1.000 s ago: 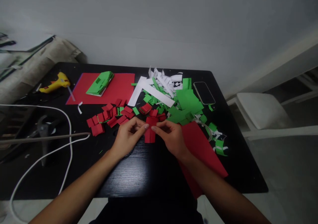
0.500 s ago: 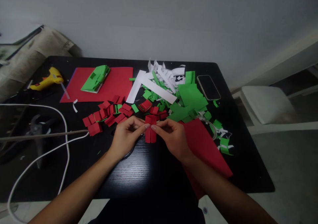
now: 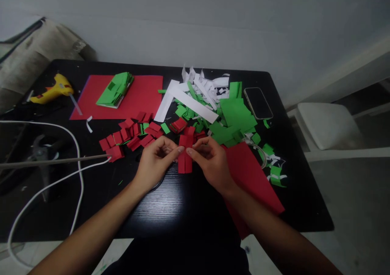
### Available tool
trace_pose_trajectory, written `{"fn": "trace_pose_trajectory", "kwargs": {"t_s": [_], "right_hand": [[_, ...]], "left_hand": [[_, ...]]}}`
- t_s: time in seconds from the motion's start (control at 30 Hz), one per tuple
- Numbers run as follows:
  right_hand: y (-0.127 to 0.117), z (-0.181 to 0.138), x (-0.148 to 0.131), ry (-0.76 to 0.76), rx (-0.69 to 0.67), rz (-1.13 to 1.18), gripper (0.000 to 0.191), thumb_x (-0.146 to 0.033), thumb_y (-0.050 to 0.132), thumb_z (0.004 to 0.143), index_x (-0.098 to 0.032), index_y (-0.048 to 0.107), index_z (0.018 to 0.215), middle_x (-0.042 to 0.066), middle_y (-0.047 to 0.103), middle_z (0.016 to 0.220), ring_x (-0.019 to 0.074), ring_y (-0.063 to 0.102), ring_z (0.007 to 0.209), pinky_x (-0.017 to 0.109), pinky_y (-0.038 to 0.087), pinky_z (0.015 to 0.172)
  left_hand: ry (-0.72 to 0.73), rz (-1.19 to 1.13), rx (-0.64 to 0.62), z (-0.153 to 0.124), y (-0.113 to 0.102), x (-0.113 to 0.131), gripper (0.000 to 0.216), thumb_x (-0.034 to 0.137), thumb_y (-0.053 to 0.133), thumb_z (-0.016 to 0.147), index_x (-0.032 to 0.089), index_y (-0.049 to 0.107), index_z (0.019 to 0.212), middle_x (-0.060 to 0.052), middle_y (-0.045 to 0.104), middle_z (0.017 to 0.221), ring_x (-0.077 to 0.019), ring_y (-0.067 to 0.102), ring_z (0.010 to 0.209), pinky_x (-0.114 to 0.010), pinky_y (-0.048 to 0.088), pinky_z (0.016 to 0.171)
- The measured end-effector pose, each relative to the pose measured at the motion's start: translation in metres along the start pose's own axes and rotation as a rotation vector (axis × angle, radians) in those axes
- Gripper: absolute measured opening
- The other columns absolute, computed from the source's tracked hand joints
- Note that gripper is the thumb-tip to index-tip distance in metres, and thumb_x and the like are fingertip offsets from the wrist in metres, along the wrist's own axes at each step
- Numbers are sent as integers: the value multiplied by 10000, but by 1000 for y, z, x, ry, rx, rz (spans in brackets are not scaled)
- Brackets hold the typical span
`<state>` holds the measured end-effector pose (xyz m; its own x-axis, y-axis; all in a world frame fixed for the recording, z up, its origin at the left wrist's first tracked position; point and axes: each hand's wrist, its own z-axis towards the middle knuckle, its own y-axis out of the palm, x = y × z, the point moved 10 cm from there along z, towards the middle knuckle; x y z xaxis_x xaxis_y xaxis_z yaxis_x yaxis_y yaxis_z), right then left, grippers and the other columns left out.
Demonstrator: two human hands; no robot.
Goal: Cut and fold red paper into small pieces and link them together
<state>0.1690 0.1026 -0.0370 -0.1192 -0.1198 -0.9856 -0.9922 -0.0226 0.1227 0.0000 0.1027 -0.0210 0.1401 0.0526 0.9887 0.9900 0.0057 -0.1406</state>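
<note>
Both hands pinch a small folded strip of red paper [image 3: 185, 164] in front of me, above the black table. My left hand [image 3: 157, 160] grips its left edge between thumb and fingers. On the opposite edge, my right hand [image 3: 211, 161] does the same, thumb towards me. A lengthwise crease or slit runs down the lower part of the strip. Just beyond and to the left lie several small folded red paper pieces [image 3: 124, 133]. A red sheet [image 3: 252, 177] lies partly under my right forearm.
White paper strips [image 3: 195, 104] and green paper pieces [image 3: 237, 116] are heaped behind my hands. A phone [image 3: 258, 103] lies at right. Far left are a yellow glue gun [image 3: 55, 90] and a folded green paper bundle [image 3: 116, 89] on a red sheet [image 3: 146, 98]. A white cable [image 3: 79, 145] loops at left.
Both thumbs have shifted slightly up and apart on the red paper, whose upper part looks changed in shape. The whole view has tilted a little, moving the table upward in the picture.
</note>
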Motion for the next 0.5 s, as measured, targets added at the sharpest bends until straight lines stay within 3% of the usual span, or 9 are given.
{"fn": "trace_pose_trajectory", "kwargs": {"t_s": [0.2,0.37,0.5], "right_hand": [[3,-1,-8,-85,-11,-65,211,-364,794,833,-226,636,858,-18,708,781,150,718,737,247,590,687],[8,-6,-20,-207,-65,-119,78,-277,712,910,-242,701,979,7,761,921,156,744,856,256,611,776],[14,-11,-26,-257,-147,-150,189,-211,617,956,-265,732,1097,21,773,1063,168,741,984,288,611,875]], "left_hand": [[27,-19,4,-1,1,6,226,291,783,815,158,636,705,26,613,621,-83,507,545,-195,406,531],[22,-78,11,-1,-1,3,222,280,781,832,165,622,729,27,626,619,-88,544,551,-197,437,550],[61,-179,5,1,-2,8,183,269,789,839,186,626,845,49,629,655,-84,572,562,-192,473,571]]}}
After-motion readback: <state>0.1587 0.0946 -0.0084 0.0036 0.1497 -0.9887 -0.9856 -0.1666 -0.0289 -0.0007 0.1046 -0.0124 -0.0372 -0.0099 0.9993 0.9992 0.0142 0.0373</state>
